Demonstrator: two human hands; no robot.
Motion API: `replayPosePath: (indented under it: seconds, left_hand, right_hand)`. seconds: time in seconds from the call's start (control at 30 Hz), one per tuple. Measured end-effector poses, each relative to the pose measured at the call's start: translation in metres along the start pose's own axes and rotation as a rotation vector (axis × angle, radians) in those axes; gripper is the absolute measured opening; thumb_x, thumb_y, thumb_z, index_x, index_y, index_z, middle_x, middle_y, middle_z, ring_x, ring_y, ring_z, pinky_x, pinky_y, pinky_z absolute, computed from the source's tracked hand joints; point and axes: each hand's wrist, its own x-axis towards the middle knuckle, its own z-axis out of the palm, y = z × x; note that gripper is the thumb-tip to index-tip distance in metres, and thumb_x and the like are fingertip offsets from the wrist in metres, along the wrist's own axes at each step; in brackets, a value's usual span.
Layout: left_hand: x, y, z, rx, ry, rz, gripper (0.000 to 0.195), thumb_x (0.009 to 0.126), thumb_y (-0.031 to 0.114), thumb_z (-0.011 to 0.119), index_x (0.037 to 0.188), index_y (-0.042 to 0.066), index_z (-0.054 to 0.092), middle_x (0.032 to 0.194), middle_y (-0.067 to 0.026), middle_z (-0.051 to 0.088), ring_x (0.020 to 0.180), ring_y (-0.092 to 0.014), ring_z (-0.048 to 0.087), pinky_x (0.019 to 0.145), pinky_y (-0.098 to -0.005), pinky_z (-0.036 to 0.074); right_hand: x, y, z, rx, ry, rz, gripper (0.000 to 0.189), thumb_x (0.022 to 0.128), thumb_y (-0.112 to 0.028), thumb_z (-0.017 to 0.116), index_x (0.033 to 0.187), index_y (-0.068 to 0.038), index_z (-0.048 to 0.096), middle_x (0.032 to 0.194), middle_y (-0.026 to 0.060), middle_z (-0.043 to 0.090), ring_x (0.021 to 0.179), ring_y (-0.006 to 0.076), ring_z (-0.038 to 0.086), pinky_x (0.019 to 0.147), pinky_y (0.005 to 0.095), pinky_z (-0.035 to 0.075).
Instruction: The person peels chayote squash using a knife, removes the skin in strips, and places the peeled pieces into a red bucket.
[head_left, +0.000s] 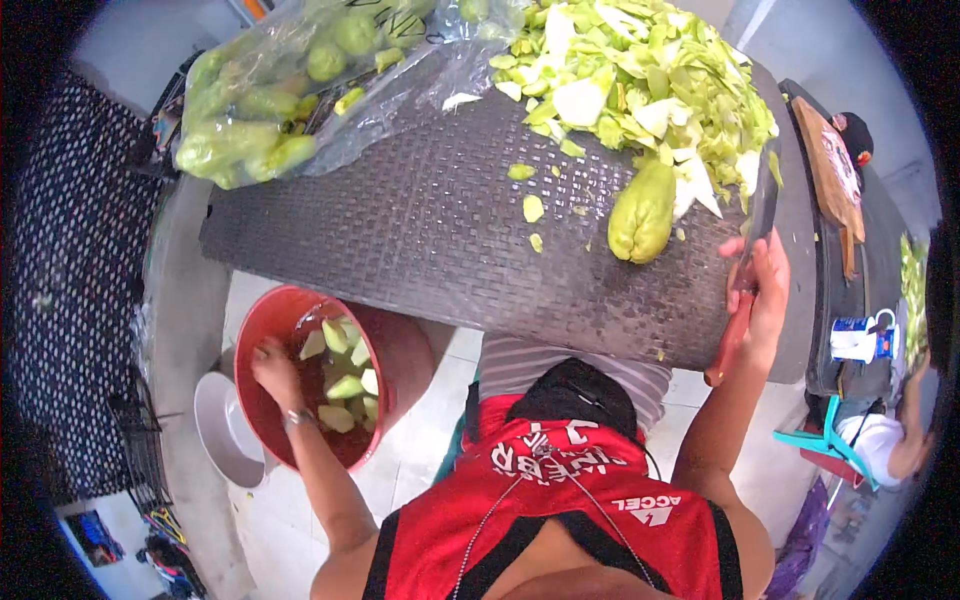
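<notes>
My left hand (276, 375) reaches into a red plastic bucket (401, 360) on the floor, near its inner wall. Peeled pale-green chayote pieces (346, 387) lie in liquid inside. Blur and the angle hide whether those fingers hold anything. At the table's right side, my right hand (766, 289) grips a knife by its reddish-brown handle (729, 346), the blade (765, 191) pointing away from me. To the left of that hand, one whole unpeeled chayote (643, 214) rests on the dark woven-pattern table (420, 217). A heap of chayote peels (667, 97) rises behind it.
A clear plastic bag (255, 112) of chayotes occupies the table's far left. Beside the bucket stands a pale basin (225, 427). Farther right, another table carries a wooden board (829, 169) and a blue-and-white mug (855, 340); a person in white (870, 446) sits there.
</notes>
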Motion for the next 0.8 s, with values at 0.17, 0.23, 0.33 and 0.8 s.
replayPosePath:
  seconds: [0.17, 0.23, 0.33, 0.8]
  left_hand:
    - [-0.170, -0.123, 0.110, 0.281, -1.231, 0.242, 0.020, 0.086, 0.018, 0.060, 0.092, 0.002, 0.070, 0.087, -0.0214, 0.071, 0.088, -0.040, 0.068, 0.074, -0.0518, 0.055]
    - [-0.188, -0.114, 0.137, 0.262, -1.305, 0.059, 0.021, 0.087, 0.020, 0.059, 0.093, 0.003, 0.070, 0.087, -0.0213, 0.071, 0.088, -0.040, 0.068, 0.073, -0.0517, 0.055]
    - [-0.190, -0.109, 0.160, 0.265, -1.341, -0.014, 0.023, 0.087, 0.022, 0.058, 0.093, 0.003, 0.070, 0.087, -0.0211, 0.071, 0.087, -0.040, 0.069, 0.073, -0.0517, 0.055]
    - [-0.168, -0.102, 0.169, 0.283, -1.350, -0.037, 0.031, 0.091, 0.032, 0.054, 0.095, 0.006, 0.071, 0.085, -0.0202, 0.071, 0.084, -0.039, 0.070, 0.070, -0.0514, 0.056]
  right_hand:
    - [-0.014, 0.021, -0.002, -0.111, 0.154, 0.111, 0.033, 0.102, -0.032, 0.059, 0.121, -0.006, 0.054, 0.081, 0.0062, 0.065, 0.040, 0.0062, 0.046, 0.034, 0.0205, 0.036]
    - [-0.019, 0.018, -0.009, -0.155, 0.190, 0.103, 0.032, 0.102, -0.032, 0.060, 0.120, -0.006, 0.055, 0.080, 0.0054, 0.065, 0.040, 0.0062, 0.046, 0.034, 0.0204, 0.036]
    - [-0.024, 0.014, -0.014, -0.204, 0.221, 0.103, 0.031, 0.101, -0.033, 0.061, 0.117, -0.007, 0.055, 0.079, 0.0042, 0.064, 0.040, 0.0062, 0.046, 0.034, 0.0204, 0.036]
    - [-0.035, 0.033, -0.024, -0.105, 0.257, 0.175, 0.026, 0.100, -0.032, 0.063, 0.112, -0.010, 0.055, 0.077, 0.0023, 0.061, 0.041, 0.0063, 0.046, 0.034, 0.0205, 0.037]
